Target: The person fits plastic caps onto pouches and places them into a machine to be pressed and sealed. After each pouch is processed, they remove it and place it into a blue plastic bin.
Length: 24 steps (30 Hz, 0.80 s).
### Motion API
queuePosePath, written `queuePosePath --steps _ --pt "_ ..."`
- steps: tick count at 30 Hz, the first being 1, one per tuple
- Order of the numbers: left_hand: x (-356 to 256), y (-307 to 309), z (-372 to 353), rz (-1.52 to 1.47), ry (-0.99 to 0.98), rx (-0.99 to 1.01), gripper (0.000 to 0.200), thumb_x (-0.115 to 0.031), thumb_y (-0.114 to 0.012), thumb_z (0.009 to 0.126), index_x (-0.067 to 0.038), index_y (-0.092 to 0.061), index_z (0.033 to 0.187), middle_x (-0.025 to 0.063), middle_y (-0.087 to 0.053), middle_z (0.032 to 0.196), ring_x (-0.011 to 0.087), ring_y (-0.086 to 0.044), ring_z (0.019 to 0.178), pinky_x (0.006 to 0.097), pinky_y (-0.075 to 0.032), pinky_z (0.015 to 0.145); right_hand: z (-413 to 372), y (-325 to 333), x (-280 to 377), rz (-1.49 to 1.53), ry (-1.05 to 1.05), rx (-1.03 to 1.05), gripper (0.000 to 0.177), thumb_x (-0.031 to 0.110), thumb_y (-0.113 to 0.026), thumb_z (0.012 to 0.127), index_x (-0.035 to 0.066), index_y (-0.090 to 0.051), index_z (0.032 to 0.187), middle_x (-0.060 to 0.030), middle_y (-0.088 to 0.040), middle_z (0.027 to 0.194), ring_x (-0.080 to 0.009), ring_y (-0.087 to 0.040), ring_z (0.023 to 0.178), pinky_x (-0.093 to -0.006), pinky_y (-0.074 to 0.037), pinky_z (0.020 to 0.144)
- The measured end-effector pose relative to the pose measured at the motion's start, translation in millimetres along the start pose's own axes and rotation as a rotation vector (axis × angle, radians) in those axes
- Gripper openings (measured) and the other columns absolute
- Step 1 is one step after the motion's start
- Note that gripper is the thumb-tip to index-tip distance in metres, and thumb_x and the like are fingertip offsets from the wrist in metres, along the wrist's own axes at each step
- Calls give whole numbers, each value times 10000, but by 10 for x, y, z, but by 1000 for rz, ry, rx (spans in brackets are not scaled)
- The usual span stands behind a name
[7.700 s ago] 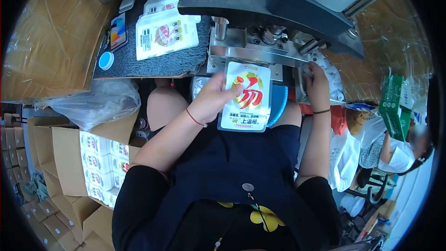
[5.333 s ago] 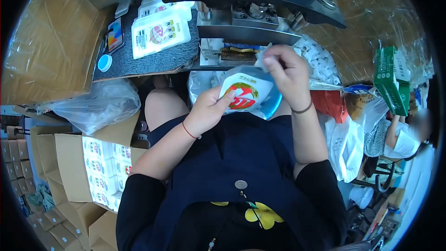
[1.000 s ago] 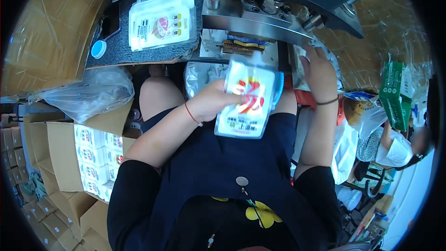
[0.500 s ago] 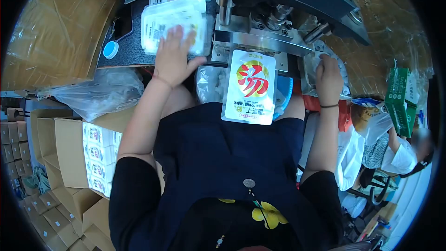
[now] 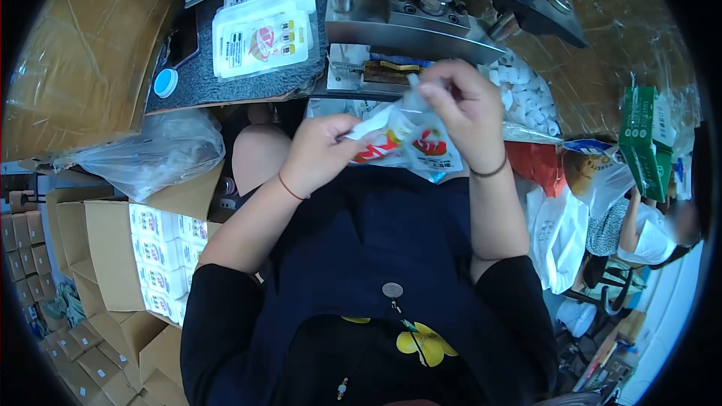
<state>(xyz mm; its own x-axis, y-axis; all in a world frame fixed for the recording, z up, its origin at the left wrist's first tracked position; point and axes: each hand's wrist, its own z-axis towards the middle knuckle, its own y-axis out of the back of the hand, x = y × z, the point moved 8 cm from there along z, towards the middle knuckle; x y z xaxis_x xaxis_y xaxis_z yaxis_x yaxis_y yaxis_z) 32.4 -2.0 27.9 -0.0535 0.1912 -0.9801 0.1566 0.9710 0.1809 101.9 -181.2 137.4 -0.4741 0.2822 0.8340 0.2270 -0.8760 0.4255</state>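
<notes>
Both hands (image 5: 323, 152) (image 5: 459, 109) pinch a glossy, crinkled plastic pouch (image 5: 402, 139).

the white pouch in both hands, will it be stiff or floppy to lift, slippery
Likely floppy: the pouch folds and sags between the left hand and right hand. Probably light, since a fingertip grip carries it. Its film looks glossy, so it may be slippery.

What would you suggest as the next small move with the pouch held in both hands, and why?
Probably raise the pouch so its top meets the brass fixture under the press. The left hand grips one edge, the right hand pinches the crumpled top just below that fixture, and the fixture looks unoccupied.
</notes>
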Motion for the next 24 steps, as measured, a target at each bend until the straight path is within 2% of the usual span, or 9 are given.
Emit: queuePosePath --steps 6,10,11,12,14,18,21,23,24 --pt "23 -651 -94 -585 195 317 333 -264 -608 1044 34 -679 1175 58 -725 1084 87 -655 964 277 -534 874 -43 41 -13 -308 175 267 194 213 -653 951 22 -679 929 -134 -667 841 -331 -632 830 -403 -497 767" --pt "71 -856 -113 -645 246 439 306 -148 -672 993 36 -646 1236 90 -713 1162 127 -674 1034 303 -533 947 -109 270 -139 -448 87 257 260 235 -555 1018 9 -672 1069 -162 -689 1047 -361 -654 990 -418 -509 862" --pt "189 -823 -48 -646 220 408 336 -68 -689 958 36 -627 1271 108 -703 1202 153 -679 1064 319 -536 965 -82 435 -217 -676 1 184 267 228 -558 1004 26 -658 1147 -185 -682 1147 -407 -648 1045 -443 -517 874" --pt "165 -738 26 -667 216 363 339 -56 -684 954 36 -624 1275 110 -702 1204 158 -681 1064 323 -539 961 -69 622 -334 -817 -18 69 260 219 -596 969 45 -665 1149 -200 -677 1114 -428 -642 1011 -470 -518 856" --pt "108 -517 181 -700 210 269 348 -32 -676 946 36 -618 1282 115 -701 1209 168 -686 1063 331 -546 952 -125 907 -759 -1064 -237 90 267 198 -657 903 82 -667 1143 -193 -668 1028 -395 -659 976 -483 -531 815" --pt "132 -324 424 -812 334 241 337 -4 -665 938 52 -593 1263 125 -691 1207 174 -698 1021 330 -564 907 -164 939 -1134 -1009 -216 167 281 118 -673 868 43 -635 1136 -211 -658 1024 -434 -637 943 -490 -514 821" --pt "405 -147 544 -415 -13 26 302 -73 -625 990 24 -503 1249 128 -645 1204 158 -661 1016 318 -540 904 -224 985 -1231 -862 -152 35 255 66 -657 854 10 -634 1102 -227 -653 1052 -435 -632 972 -470 -512 848" --pt "-16 614 486 93 -41 -316 376 -202 -658 978 34 -490 1219 189 -648 1071 303 -659 977 379 -514 904 -232 1020 -1262 -809 -97 20 247 50 -646 859 0 -632 1101 -236 -650 1057 -433 -623 999 -455 -505 869" --pt "-291 985 433 406 -263 -588 460 -278 -631 983 41 -465 1270 265 -592 1166 414 -601 1100 429 -481 979 -259 1029 -1276 -781 -76 15 243 42 -641 862 -4 -631 1100 -241 -649 1060 -431 -618 1012 -448 -501 880"
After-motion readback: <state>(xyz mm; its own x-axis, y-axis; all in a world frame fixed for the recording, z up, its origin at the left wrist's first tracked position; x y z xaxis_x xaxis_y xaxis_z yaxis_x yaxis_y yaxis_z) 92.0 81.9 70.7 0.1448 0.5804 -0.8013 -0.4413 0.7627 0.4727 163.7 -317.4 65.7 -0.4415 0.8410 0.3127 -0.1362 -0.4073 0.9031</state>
